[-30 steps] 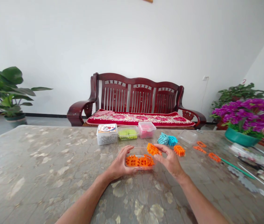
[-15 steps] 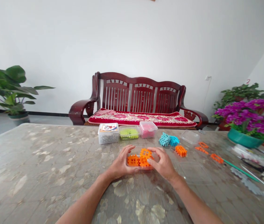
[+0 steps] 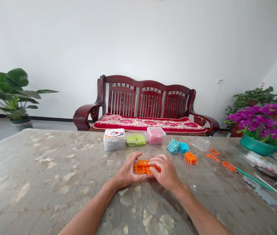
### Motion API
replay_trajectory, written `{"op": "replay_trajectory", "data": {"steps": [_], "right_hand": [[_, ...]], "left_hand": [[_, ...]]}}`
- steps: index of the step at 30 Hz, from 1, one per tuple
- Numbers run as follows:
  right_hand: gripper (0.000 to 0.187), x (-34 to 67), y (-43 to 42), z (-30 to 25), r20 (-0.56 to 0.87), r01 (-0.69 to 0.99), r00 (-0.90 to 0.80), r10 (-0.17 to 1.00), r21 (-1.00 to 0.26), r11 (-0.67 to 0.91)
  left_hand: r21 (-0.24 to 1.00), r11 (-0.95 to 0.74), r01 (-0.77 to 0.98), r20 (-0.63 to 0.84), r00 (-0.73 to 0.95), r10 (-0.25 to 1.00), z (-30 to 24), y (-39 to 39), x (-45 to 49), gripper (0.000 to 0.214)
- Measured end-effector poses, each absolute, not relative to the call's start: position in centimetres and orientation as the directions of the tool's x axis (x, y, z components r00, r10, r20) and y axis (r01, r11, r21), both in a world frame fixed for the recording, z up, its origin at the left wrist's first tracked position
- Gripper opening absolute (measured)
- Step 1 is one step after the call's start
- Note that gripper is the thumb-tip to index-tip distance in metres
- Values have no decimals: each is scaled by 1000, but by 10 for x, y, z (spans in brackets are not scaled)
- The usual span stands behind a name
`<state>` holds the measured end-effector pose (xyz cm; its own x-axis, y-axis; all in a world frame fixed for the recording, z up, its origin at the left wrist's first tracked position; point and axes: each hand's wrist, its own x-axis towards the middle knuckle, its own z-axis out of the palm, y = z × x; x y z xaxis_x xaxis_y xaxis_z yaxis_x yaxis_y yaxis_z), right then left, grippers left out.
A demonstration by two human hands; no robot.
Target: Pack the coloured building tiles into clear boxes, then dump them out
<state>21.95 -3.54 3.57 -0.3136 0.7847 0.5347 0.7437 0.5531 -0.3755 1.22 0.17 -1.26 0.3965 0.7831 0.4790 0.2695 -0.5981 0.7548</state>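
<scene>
A clear plastic box point(image 3: 142, 177) holding orange lattice building pieces point(image 3: 142, 167) sits on the table in front of me. My left hand point(image 3: 128, 169) is wrapped round its left side, thumb along the near edge. Over its right part, my right hand point(image 3: 164, 171) has bent fingers and thumb closed on an orange piece point(image 3: 156, 169), partly hidden beneath them. Right of the box stand a block of stacked orange pieces point(image 3: 190, 158) and two clusters, one light blue point(image 3: 173, 146) and one brighter blue point(image 3: 183, 148).
Behind the box stand a labelled tub of grey pieces point(image 3: 114, 140), a tub of green pieces point(image 3: 136, 139) and a pink-filled tub point(image 3: 156, 135). Clear lids point(image 3: 205, 182), loose orange pieces point(image 3: 228, 166), a green stick point(image 3: 253, 179) and a flower pot point(image 3: 258, 144) lie rightward.
My right hand has moved left and down over the box. The orange piece that stood tilted at its right now lies lower, mostly under my fingers. My left hand stays put.
</scene>
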Motion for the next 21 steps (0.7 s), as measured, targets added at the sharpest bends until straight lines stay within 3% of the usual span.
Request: {"op": "replay_trajectory", "data": {"steps": [5, 12, 17, 21], "right_hand": [[21, 219, -34, 32, 523, 735, -423, 740, -279, 617], [21, 222, -36, 30, 541, 720, -423, 727, -286, 632], [23, 250, -13, 25, 719, 782, -128, 683, -351, 515], [31, 305, 10, 15, 761, 914, 79, 644, -313, 257]], "left_hand": [[748, -599, 287, 474, 401, 784, -14, 2, 13, 88], [750, -588, 304, 463, 394, 794, -11, 1, 13, 87], [761, -586, 278, 454, 416, 788, -10, 0, 11, 86], [786, -555, 272, 418, 428, 802, -10, 0, 10, 86]]}}
